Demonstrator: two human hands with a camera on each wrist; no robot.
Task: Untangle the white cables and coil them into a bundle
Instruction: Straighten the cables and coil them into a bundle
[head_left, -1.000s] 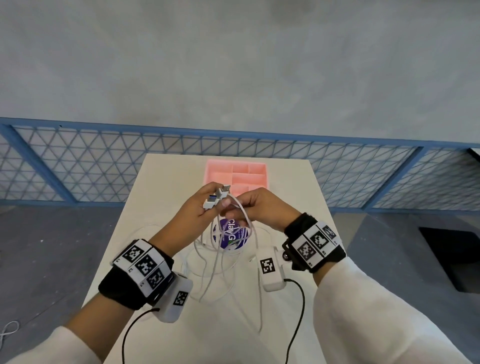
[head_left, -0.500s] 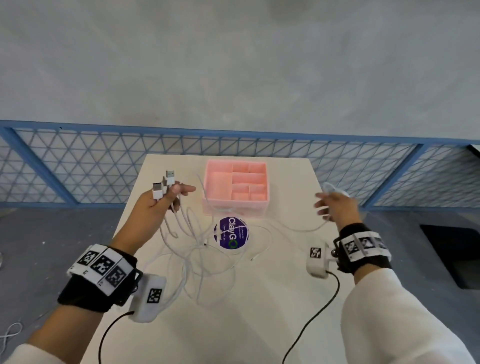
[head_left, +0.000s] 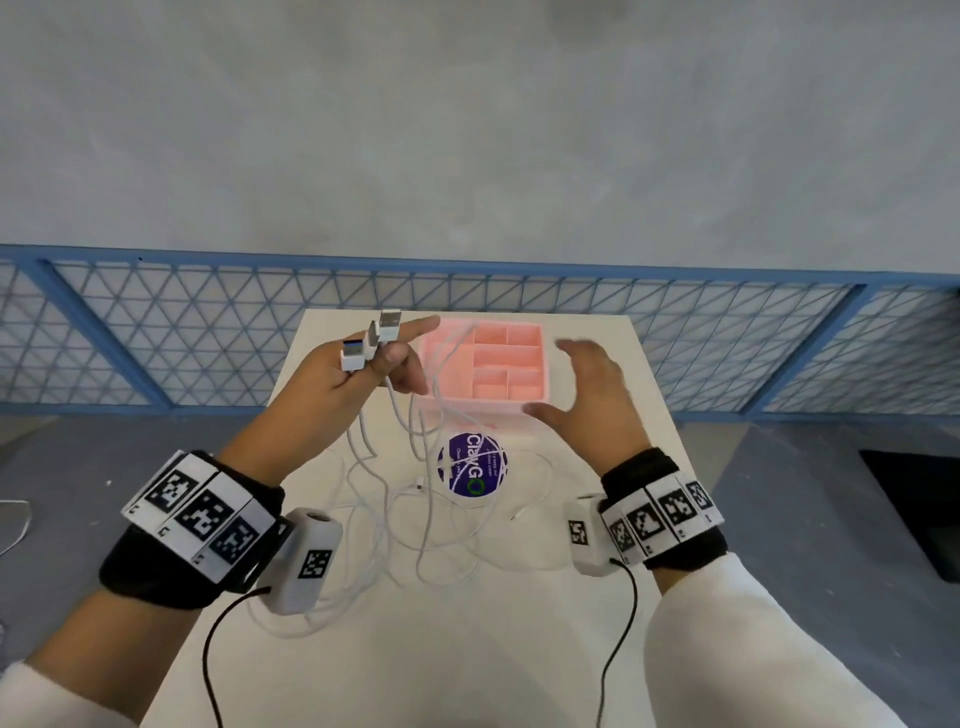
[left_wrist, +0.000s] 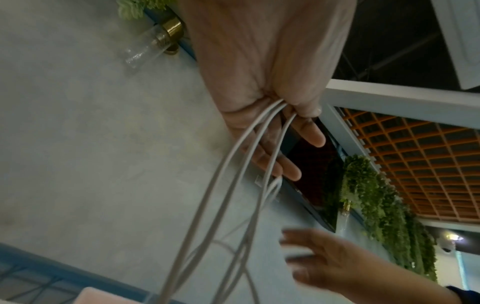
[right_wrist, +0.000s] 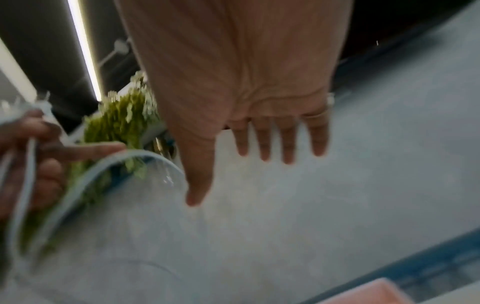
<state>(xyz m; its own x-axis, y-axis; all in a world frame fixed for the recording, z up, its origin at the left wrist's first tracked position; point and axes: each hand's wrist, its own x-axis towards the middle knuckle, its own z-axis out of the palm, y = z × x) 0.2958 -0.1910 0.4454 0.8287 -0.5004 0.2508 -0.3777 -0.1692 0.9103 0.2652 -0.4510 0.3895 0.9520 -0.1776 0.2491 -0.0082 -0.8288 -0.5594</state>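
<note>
My left hand (head_left: 363, 374) is raised over the table's left side and pinches several white cables just below their USB plugs (head_left: 371, 340), which stick up past the knuckles. In the left wrist view the white cables (left_wrist: 233, 174) run out from under the thumb (left_wrist: 298, 98) and hang down. Their slack lies in tangled loops (head_left: 431, 525) on the table. My right hand (head_left: 587, 395) hovers in front of the pink tray with fingers (right_wrist: 265, 139) spread and straight, holding nothing.
A pink compartment tray (head_left: 488, 364) stands at the table's far middle. A round purple ClayGo lid (head_left: 471, 465) lies among the loops. The white table (head_left: 415, 665) ends near a blue mesh fence (head_left: 156, 338). Black wrist-camera leads hang near the front.
The hands parted from a joint grip at the centre. The left hand lifted the plug ends up and left. The right hand swung out right, let go, and has come back toward the tray.
</note>
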